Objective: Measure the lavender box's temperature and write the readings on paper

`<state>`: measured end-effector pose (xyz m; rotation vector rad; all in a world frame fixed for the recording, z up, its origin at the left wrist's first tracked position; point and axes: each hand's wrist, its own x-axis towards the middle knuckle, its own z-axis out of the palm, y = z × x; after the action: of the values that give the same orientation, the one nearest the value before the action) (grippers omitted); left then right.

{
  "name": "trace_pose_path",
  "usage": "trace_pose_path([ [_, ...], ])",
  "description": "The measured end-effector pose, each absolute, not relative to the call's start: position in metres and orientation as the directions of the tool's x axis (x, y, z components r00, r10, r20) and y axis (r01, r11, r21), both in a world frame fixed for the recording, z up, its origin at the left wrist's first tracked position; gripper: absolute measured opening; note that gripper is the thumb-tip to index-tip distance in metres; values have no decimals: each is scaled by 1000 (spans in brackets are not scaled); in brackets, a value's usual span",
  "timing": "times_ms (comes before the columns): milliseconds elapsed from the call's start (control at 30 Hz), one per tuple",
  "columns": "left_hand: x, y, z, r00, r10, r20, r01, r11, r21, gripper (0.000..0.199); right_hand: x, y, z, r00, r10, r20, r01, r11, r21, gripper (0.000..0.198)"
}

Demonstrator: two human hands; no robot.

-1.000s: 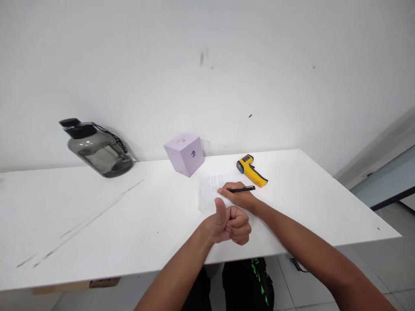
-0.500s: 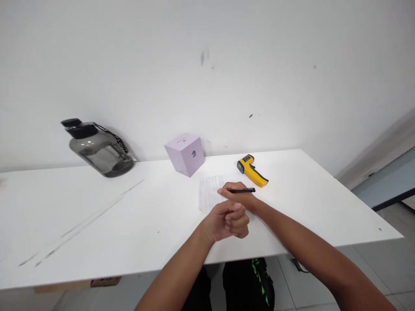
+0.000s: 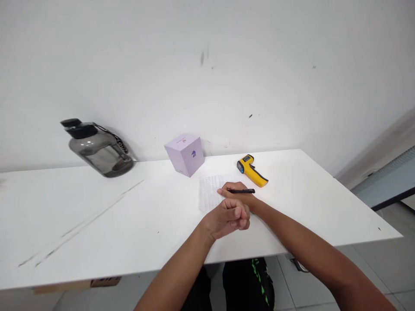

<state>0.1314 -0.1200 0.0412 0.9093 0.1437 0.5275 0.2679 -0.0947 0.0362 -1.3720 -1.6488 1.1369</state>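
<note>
My right hand [image 3: 236, 188] is closed around a black pen [image 3: 242, 190], resting on a sheet of paper [image 3: 209, 194] covered with rows of faint writing. The pen's clip end points right; its tip is hidden by my fingers. My left hand [image 3: 229, 218] is a loose fist, held nearer to me and in front of my right wrist. Its fingers and thumb are curled together, and no object shows in them. Just beyond my right hand lies a yellow and black infrared thermometer [image 3: 254, 171], its handle toward the right front.
A lilac box [image 3: 186, 154] stands behind the paper, near the wall. Farther left, a large grey translucent water bottle [image 3: 102, 151] with a black cap and strap stands against the wall. The white table [image 3: 97, 233] ends at its front edge above my legs.
My left fist has turned at the wrist, with the thumb and fingertips now facing up more. My right hand, the pen and the paper look unmoved.
</note>
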Motion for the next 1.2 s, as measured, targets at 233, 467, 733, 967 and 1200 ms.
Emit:
trace_pose_path([
  [233,133,-122,52,802,592,75,-447,513,733,76,269,-83,12,-128,985,113,368,153,-917,24],
  [467,126,-111,55,431,902,-40,-542,294,787,71,269,-76,0,-24,974,226,386,218,-897,49],
  [733,95,-38,64,-448,889,92,-49,-127,991,34,266,-77,1,75,986,149,410,106,-906,53],
  [967,50,4,26,-476,810,343,476,-90,875,109,265,-78,4,66,991,119,405,82,-911,54],
  [1200,30,26,0,-370,897,241,503,-25,864,140,266,-75,1,75,990,116,421,74,-904,47],
])
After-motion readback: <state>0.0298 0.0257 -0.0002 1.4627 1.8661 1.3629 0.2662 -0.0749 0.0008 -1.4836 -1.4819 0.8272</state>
